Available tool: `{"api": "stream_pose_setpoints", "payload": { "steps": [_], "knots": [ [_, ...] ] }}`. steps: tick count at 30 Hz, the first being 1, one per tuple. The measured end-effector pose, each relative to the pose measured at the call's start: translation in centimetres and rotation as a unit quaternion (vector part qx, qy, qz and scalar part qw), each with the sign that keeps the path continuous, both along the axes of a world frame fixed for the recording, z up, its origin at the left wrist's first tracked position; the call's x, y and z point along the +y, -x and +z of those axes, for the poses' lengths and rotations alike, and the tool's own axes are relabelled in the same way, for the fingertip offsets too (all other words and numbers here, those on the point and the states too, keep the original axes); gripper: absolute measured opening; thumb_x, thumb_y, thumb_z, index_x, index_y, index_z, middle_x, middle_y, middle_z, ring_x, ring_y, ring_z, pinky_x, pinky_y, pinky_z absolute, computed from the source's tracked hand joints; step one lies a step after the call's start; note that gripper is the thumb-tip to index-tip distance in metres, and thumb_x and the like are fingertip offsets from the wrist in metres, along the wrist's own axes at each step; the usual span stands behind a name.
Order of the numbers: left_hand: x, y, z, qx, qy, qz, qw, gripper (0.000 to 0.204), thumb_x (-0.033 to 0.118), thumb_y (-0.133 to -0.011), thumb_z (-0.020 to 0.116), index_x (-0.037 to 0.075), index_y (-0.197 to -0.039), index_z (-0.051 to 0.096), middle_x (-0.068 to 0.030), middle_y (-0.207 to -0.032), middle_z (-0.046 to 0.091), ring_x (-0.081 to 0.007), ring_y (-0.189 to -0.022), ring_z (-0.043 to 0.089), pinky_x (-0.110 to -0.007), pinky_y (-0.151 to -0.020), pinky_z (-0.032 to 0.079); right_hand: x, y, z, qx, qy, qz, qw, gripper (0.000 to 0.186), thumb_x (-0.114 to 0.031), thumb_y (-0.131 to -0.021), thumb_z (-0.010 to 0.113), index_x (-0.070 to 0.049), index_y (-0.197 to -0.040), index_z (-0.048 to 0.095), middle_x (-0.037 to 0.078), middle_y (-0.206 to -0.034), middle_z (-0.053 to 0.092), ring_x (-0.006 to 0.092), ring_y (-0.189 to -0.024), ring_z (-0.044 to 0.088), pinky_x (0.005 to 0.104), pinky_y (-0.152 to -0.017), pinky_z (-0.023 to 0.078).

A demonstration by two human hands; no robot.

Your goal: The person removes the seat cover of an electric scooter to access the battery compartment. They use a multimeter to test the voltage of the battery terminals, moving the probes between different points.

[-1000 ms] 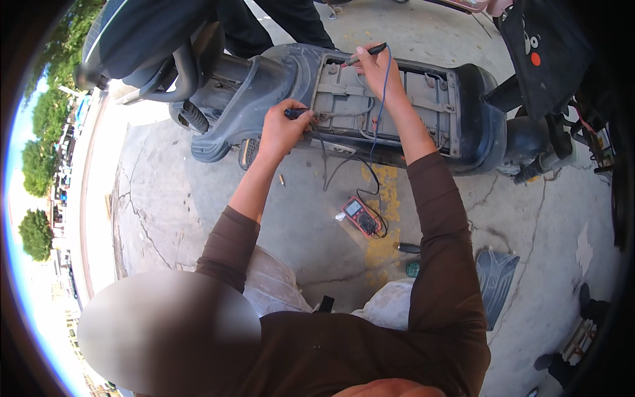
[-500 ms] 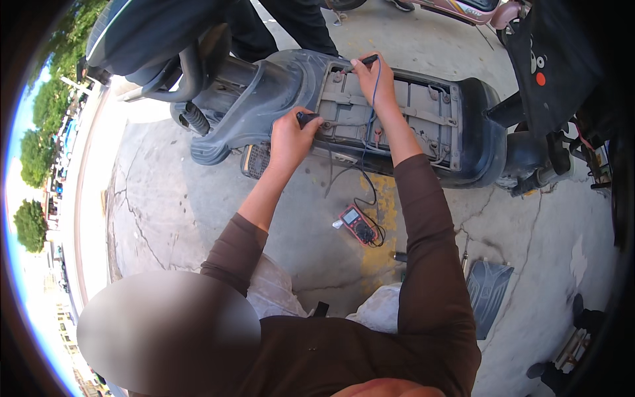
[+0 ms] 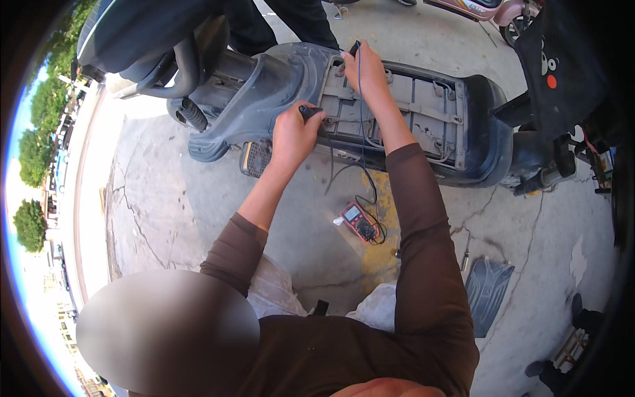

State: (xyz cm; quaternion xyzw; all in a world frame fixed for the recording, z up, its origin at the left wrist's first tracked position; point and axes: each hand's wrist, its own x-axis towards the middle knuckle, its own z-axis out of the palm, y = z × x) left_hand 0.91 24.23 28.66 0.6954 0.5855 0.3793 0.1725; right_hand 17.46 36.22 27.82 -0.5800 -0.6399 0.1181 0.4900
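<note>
An electric scooter [image 3: 284, 73] stands across the upper part of the view, its floor compartment uncovered to show grey strapped batteries [image 3: 417, 119]. My left hand [image 3: 295, 135] is closed on a black test probe [image 3: 307, 112], pointed at the compartment's near left edge. Pinched in my right hand [image 3: 368, 73] is a second dark probe [image 3: 355, 48] at the far left corner; my fingers hide its tip. Whether either tip touches a terminal I cannot tell. Leads run down to a red multimeter [image 3: 359, 221] lying on the ground.
A dark grey panel [image 3: 489, 294] lies on the concrete at right, with a screwdriver [image 3: 466, 255] beside it. Someone in dark trousers [image 3: 301, 23] stands behind the scooter. A pink scooter [image 3: 489, 10] is parked at the far right. A black bag [image 3: 559, 73] hangs at the right.
My right hand has shifted left and farther away along the compartment, carrying its probe and lead. The left hand has moved only slightly and still grips its probe.
</note>
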Motion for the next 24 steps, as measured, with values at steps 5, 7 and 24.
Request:
{"api": "stream_pose_setpoints", "payload": {
  "steps": [5, 7, 24],
  "knots": [
    [-0.1, -0.1, 0.6, -0.013, 0.02, 0.008, 1.0, 0.02, 0.015, -0.087, 0.07, -0.003, -0.087, 0.063, -0.0079, -0.063, 0.065, -0.0118, -0.057, 0.06, -0.027, -0.056, 0.047, 1.7, -0.9, -0.6, 0.036, 0.039, 0.015, 0.998, 0.039, -0.027, -0.088, 0.065, 0.007, -0.101, 0.054, 0.031, -0.087, 0.065, 0.0478, -0.088, 0.064, 0.0497, -0.078, 0.051],
    [0.2, -0.1, 0.6, -0.001, 0.027, 0.01, 1.0, 0.02, 0.016, -0.087, 0.07, -0.003, -0.087, 0.063, -0.0076, -0.063, 0.065, -0.0118, -0.057, 0.06, -0.027, -0.056, 0.047, 2.4, -1.5, -1.2, 0.058, 0.06, 0.017, 0.996, 0.04, -0.028, -0.087, 0.067, 0.008, -0.1, 0.054, 0.031, -0.088, 0.065, 0.0484, -0.089, 0.064, 0.0505, -0.078, 0.051],
    [1.1, -1.0, 2.0, 0.139, -0.024, -0.069, 0.988, 0.019, 0.017, -0.082, 0.068, -0.001, -0.083, 0.063, -0.0238, -0.078, 0.064, -0.0413, -0.079, 0.063, -0.047, -0.069, 0.048, 3.7, 1.8, -1.4, -0.132, -0.087, 0.037, 0.987, 0.025, -0.021, -0.086, 0.063, 0.003, -0.093, 0.059, 0.027, -0.084, 0.065, 0.0462, -0.085, 0.062, 0.054, -0.076, 0.049]
  ]
}}
